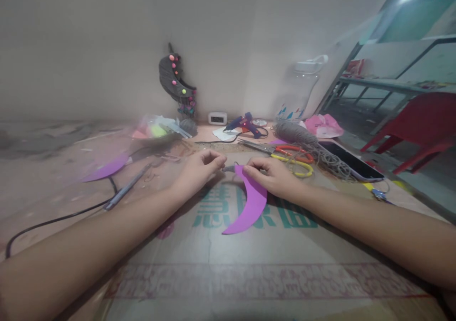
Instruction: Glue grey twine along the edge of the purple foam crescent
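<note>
A purple crescent cutout hangs from my right hand, whose thumb and fingers pinch it near its upper tip. Its lower tip points down and left over the printed cardboard. My left hand is closed in a pinch on a short length of grey yarn that runs to the top of the crescent. The two hands are a small distance apart. Behind my right hand lie scissors with yellow handles and pliers or scissors with orange handles.
A glue gun, small clock, grey yarn skein, phone and bottle stand or lie behind. A decorated grey crescent hangs on the wall. Leftward are a purple piece and a pen.
</note>
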`<state>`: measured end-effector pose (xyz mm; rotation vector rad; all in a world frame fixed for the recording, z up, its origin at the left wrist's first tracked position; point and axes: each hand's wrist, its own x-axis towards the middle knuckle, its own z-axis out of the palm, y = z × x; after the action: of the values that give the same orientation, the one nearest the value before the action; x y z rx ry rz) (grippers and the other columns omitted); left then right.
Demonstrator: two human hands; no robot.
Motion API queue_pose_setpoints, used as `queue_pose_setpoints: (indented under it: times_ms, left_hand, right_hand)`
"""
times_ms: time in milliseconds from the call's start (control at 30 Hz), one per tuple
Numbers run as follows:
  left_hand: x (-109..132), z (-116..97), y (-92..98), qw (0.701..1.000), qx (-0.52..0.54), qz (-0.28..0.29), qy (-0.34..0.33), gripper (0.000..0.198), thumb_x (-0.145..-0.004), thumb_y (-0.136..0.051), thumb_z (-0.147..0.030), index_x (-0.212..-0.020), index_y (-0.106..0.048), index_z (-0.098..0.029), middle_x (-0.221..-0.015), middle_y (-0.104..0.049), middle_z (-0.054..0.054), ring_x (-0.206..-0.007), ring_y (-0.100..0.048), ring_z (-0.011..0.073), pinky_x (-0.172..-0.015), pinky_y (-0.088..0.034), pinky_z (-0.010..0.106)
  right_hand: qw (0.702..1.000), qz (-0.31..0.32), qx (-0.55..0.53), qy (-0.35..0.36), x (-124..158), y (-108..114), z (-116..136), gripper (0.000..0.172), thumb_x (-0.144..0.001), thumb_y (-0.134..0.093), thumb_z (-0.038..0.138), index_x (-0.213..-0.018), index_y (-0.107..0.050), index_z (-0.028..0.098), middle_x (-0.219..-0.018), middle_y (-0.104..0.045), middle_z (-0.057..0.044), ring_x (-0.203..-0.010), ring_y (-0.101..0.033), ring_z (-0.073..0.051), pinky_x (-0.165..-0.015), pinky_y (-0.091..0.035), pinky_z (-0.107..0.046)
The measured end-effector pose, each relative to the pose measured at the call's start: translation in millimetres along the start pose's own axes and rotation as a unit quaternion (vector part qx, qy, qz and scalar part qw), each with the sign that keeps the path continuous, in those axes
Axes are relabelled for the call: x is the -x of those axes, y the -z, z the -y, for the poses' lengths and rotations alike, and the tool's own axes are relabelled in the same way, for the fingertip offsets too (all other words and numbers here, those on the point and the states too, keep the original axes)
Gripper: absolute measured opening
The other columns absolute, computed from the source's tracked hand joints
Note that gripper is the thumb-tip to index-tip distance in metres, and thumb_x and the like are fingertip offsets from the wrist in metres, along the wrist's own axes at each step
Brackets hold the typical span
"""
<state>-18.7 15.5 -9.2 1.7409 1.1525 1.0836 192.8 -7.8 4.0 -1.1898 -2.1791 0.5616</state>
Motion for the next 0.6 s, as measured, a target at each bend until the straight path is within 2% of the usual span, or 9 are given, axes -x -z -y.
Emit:
queue_pose_setpoints:
  times_ms: [233, 400, 600]
  left_hand:
    - [1.5, -1.5, -1.5, 0.999, 0.012, 0.015, -0.031, 0.035, -0.091, -0.045, -0.045, -0.070, -0.052, -0.017, -0.067, -0.053, -0.001, -0.062, -0.050, 0.0110, -0.056, -0.039, 0.022]
    - [6.5, -1.7, -4.1, 0.998, 0.020, 0.056, -0.017, 0.047, -0.090, -0.038, -0.057, -0.066, -0.048, -0.018, -0.055, -0.045, -0.003, -0.049, -0.043, 0.0105, -0.046, -0.033, 0.023]
    - [6.9, -4.0, -5.4, 0.998, 0.004, 0.037, -0.054, 0.031, -0.086, -0.054, -0.048, -0.087, -0.052, -0.018, -0.072, -0.059, 0.000, -0.068, -0.058, 0.0139, -0.065, -0.045, 0.026]
  right_hand:
    - [1.000, 0.004, -0.008, 0.001, 0.5, 0.4, 1.5, 0.033, -0.089, -0.045, 0.039, -0.067, -0.055, 0.016, -0.063, -0.053, 0.000, -0.060, -0.047, -0.012, -0.055, -0.033, -0.024]
    - [0.999, -0.033, -0.021, -0.005, 0.3, 0.6, 1.2, 0.031, -0.088, -0.046, 0.038, -0.066, -0.053, 0.017, -0.061, -0.051, 0.001, -0.059, -0.046, -0.011, -0.055, -0.034, -0.023]
    - [0.997, -0.053, -0.044, -0.017, -0.4, 0.9, -0.8, 0.032, -0.088, -0.045, 0.040, -0.066, -0.050, 0.017, -0.061, -0.049, 0.001, -0.058, -0.045, -0.011, -0.054, -0.034, -0.023]
